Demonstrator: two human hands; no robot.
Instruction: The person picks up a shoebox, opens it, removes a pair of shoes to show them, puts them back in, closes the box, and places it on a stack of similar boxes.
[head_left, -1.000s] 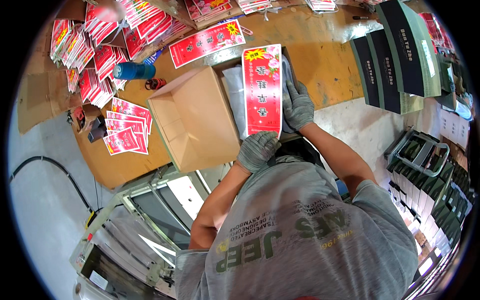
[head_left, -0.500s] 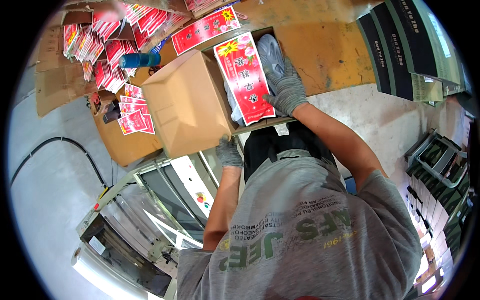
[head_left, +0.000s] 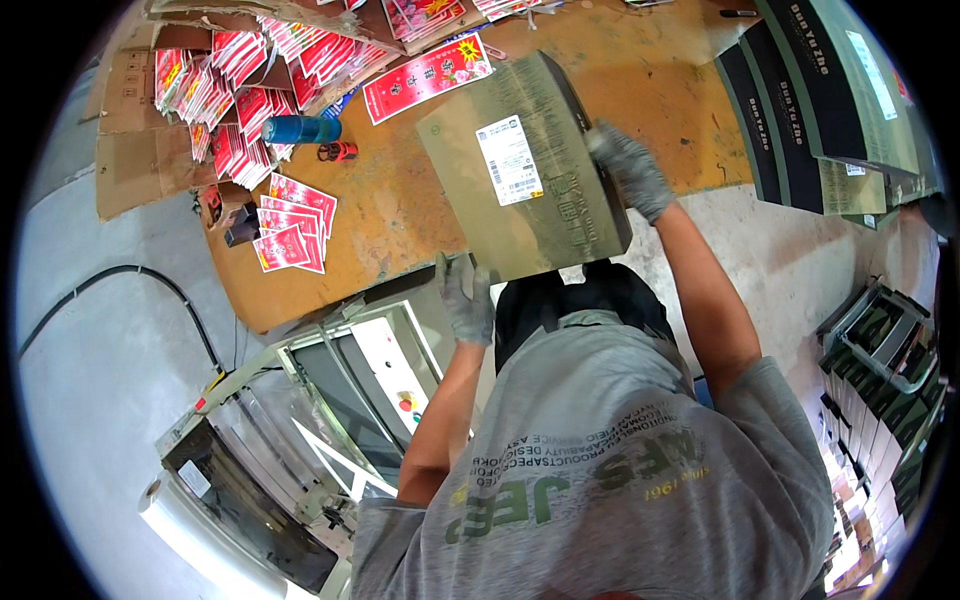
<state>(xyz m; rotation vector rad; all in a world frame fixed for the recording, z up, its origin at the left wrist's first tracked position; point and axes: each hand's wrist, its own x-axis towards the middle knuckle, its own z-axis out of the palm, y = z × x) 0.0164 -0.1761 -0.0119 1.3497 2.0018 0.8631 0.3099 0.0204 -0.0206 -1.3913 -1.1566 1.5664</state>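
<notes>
I hold a brown cardboard box (head_left: pixel 530 190) with a white label on its upturned side, tilted above the near edge of the orange-brown table (head_left: pixel 400 215). My right hand (head_left: pixel 632 172), in a grey glove, grips the box's right edge. My left hand (head_left: pixel 466 298), also gloved, is at the box's lower left corner and supports it from below. My grey T-shirt fills the lower middle of the view.
Piles of red printed packets (head_left: pixel 290 225) lie across the table's left and far side, with a blue bottle (head_left: pixel 300 129) among them. A sealing machine (head_left: pixel 330 400) with a clear film roll stands at lower left. Dark green flat boxes (head_left: pixel 820 90) are stacked at right.
The box was open with a red packet held at it by my right hand; now the box is turned, its labelled side faces up, and the red packet is out of sight.
</notes>
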